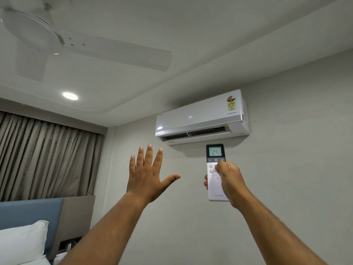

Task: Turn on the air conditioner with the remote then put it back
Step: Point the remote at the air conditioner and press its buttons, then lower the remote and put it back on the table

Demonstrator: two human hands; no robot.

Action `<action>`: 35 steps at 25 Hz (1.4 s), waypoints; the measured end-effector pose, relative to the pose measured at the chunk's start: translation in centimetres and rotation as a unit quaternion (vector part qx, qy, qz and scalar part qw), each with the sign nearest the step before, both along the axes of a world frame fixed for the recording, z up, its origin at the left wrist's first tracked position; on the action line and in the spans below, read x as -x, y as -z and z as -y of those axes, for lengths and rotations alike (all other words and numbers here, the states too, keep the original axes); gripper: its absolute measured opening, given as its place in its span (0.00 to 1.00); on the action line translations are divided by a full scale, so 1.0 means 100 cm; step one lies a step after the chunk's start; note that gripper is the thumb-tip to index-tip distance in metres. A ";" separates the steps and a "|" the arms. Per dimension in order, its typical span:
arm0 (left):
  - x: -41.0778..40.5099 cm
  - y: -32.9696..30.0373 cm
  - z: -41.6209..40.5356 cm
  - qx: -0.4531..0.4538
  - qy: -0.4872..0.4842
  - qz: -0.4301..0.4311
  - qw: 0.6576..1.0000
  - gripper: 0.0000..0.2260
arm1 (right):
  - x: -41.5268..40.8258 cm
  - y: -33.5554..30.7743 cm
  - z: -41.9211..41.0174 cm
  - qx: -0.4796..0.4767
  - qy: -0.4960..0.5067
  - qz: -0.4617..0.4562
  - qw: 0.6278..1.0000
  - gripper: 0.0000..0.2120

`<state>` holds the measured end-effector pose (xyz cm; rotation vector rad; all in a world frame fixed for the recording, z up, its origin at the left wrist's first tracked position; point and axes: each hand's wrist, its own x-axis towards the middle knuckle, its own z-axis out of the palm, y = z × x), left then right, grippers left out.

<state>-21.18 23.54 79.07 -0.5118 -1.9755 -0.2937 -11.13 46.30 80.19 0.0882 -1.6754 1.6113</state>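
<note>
Both arms reach up toward the wall. The right hand (228,180) grips the remote (216,172) upright, fingers wrapped behind its lower half, thumb on the buttons below a screen reading 24. Just above the grip hangs the AC (202,117), its panel showing 24 and its flap open. Left of the grip, the left hand (147,173) is empty, palm forward, fingers spread.
</note>
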 end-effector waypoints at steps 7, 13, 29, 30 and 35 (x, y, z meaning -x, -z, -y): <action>0.002 0.004 -0.003 -0.019 0.021 0.009 1.000 0.48 | -0.001 0.004 0.005 0.008 -0.025 0.005 1.000 0.14; -0.002 0.005 -0.011 -0.170 0.182 0.133 0.959 0.39 | -0.004 0.005 0.028 -0.005 -0.036 0.014 0.999 0.19; -0.049 0.078 0.142 -0.453 0.221 0.279 0.817 0.09 | 0.076 0.080 0.245 -0.103 -0.234 0.081 0.963 0.18; -0.050 0.088 0.156 -0.466 0.204 0.288 0.811 0.08 | 0.078 0.090 0.258 -0.101 -0.255 0.094 0.957 0.19; -0.064 0.162 0.215 -0.523 0.108 0.320 0.782 0.09 | 0.078 0.162 0.323 -0.070 -0.375 0.199 0.903 0.15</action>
